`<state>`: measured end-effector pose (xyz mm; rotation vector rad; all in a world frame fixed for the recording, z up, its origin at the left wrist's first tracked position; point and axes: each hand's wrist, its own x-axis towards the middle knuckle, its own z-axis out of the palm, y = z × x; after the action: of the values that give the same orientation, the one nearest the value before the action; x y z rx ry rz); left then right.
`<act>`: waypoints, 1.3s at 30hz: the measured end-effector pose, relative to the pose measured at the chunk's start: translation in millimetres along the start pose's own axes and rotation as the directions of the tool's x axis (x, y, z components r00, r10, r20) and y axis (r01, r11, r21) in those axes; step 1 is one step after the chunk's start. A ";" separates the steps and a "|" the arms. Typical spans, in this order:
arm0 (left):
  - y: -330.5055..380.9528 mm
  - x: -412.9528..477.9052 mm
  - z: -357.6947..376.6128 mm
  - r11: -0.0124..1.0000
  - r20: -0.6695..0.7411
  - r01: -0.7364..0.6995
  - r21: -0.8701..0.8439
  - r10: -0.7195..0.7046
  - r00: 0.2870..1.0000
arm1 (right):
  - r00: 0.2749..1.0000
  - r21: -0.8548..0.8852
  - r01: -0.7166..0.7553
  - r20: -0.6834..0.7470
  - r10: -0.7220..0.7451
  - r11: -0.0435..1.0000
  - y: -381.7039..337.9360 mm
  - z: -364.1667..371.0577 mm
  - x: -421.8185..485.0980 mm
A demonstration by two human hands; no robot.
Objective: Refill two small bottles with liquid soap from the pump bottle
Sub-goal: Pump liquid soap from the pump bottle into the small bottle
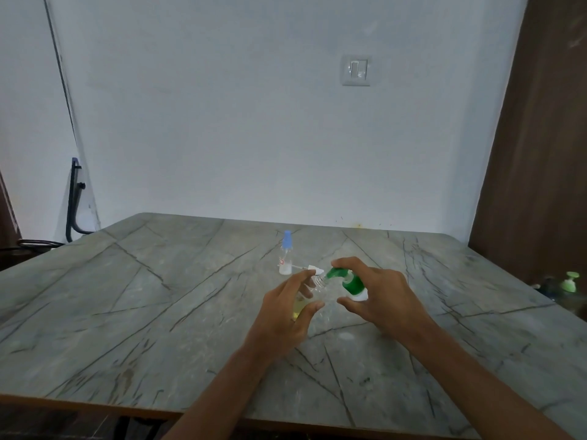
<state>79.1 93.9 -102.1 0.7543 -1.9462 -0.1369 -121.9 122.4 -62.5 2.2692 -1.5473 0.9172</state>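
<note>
Left hand [286, 315] gripped small clear plastic bottle [320, 282], right hand [384, 296] clasped green-white pump bottle [352, 284], nozzle [332, 274] at clear bottle's mouth. Likely light, slick, squashy; hold mid-body.

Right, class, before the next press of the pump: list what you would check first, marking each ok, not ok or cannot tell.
1. Cap off the small clear plastic bottle: ok, its threaded neck is open.
2. Grip of the left hand: ok, fingers curl round that bottle's body.
3. Aim of the green pump nozzle: ok, its tip meets the bottle's mouth.
4. Hold of the right hand on the green-and-white pump bottle: ok, forefinger over the pump head.
5. Fill level: cannot tell, the hand hides most of the yellowish liquid.
6. Second, blue-capped small bottle on the grey veined table: not ok, cap on.
</note>
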 end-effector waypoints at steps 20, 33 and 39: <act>-1.5 -0.6 1.1 1.000 -0.015 -0.005 -0.020 0.005 1.000 | 1.000 -0.056 0.002 0.024 0.000 0.998 0.8 -2.1 -1.9; -4.4 -1.0 3.3 1.000 0.016 0.008 -0.013 -0.007 1.000 | 0.998 -0.052 -0.014 0.057 0.017 0.999 -3.3 -5.0 0.5; -6.2 -0.7 3.5 1.000 0.012 0.024 -0.015 -0.024 1.000 | 0.998 -0.103 0.002 0.070 0.005 0.995 -4.8 -1.8 0.8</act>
<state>79.2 88.7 -106.8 0.7686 -1.9459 -0.1715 -118.0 124.6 -59.9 2.2502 -1.5871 0.7480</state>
